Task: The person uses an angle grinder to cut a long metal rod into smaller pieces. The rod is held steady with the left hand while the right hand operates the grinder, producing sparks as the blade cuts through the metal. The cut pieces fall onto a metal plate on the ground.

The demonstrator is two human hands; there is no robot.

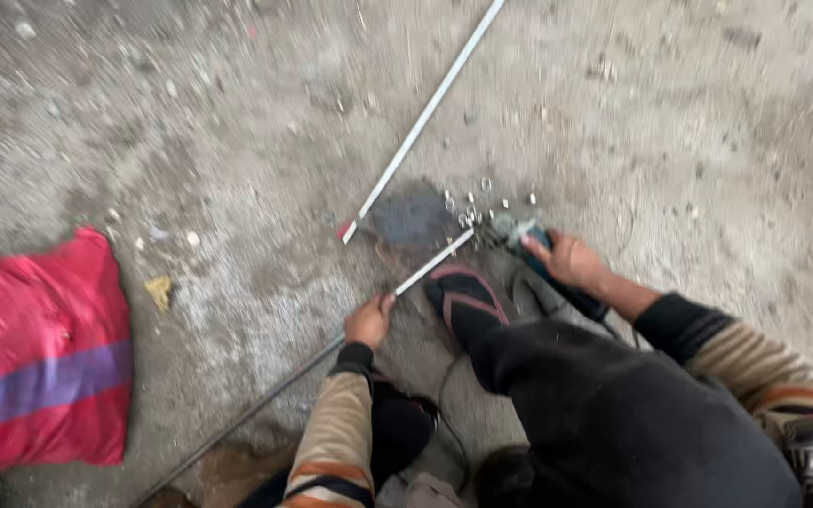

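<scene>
While I crouch over the rough concrete floor [670, 122], my left hand [369, 322] is closed around a thin metal rod [430, 263], gripping it just behind its bright, pale end. The rod runs from under my hand down to the lower left, where it looks dark, and its pale tip points up and right toward the grinder. My foot in a dark sandal with reddish straps [463, 296] is planted just beside the rod, between my two hands.

My right hand [566, 259] is wrapped around the body of a small angle grinder [518, 235], fingers closed over it. Its head sits at the floor close to the rod's tip; the picture is too blurred for me to tell whether the disc touches the rod.

Just above the grinder lies a scatter of small short metal pieces [472, 205], next to a dark patch on the floor [411, 218]. A second, long white rod [421, 118] lies apart, slanting from the top edge down to a reddish end near that patch. Well off to my left lies a red sack with a purple stripe [39, 357].
</scene>
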